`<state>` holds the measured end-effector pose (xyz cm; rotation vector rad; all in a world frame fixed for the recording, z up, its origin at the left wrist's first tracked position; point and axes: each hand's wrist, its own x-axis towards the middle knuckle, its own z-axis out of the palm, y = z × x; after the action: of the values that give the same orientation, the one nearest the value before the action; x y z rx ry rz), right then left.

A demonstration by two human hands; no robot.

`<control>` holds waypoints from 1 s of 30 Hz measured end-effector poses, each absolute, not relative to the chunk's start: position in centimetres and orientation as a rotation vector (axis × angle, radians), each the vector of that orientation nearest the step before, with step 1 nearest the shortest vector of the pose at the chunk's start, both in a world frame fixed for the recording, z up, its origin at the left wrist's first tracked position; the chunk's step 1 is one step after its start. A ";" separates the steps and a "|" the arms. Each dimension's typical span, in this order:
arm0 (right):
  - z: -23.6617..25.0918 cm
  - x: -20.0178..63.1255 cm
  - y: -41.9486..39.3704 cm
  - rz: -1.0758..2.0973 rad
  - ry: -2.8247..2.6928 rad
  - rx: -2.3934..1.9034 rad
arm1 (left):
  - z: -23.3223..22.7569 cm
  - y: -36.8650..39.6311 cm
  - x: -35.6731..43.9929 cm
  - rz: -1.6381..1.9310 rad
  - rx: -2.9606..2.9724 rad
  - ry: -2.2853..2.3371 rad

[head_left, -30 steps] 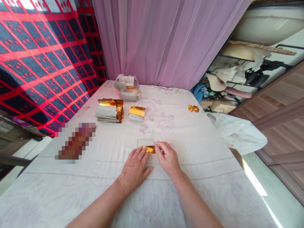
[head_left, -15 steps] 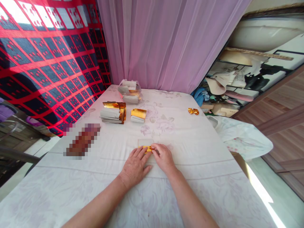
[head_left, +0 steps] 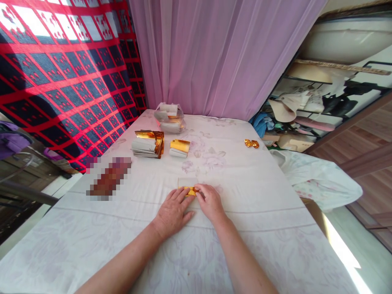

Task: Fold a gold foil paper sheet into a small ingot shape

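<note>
A sheet of gold foil paper (head_left: 187, 182) lies on the table, its grey-white side up at the back and a gold strip folded over along the front. Flat on the cloth, my left hand (head_left: 174, 209) has its fingers stretched out, the tips pressing the gold fold. My right hand (head_left: 210, 201) pinches the right end of that fold between thumb and forefinger. Farther off stand a thick stack of folded gold paper (head_left: 147, 145) and a smaller stack of gold paper (head_left: 180, 148).
At the back of the table sits a clear bag of paper (head_left: 169, 118). Two crumpled gold pieces (head_left: 251, 143) lie at the right. A blurred-out item (head_left: 109, 179) is on the left. A white plastic bag (head_left: 324, 175) and a crowded shelf (head_left: 309, 98) flank the right edge.
Both hands stay at the gold fold with hardly any movement. The whole view has shifted slightly.
</note>
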<state>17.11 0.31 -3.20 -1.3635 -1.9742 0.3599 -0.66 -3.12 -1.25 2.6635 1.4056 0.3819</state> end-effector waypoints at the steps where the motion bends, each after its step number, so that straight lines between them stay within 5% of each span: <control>1: -3.2 17.1 0.3 0.362 -1.975 -1.361 | -1.2 -3.1 -0.7 0.373 2.667 1.400; 30: -3.1 17.2 0.4 0.363 -1.955 -1.370 | -1.2 -3.1 -5.2 0.375 2.718 1.435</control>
<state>17.17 0.42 -3.15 -1.3704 -1.9554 0.3626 -5.21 -3.14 -1.24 2.7178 1.4350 0.3755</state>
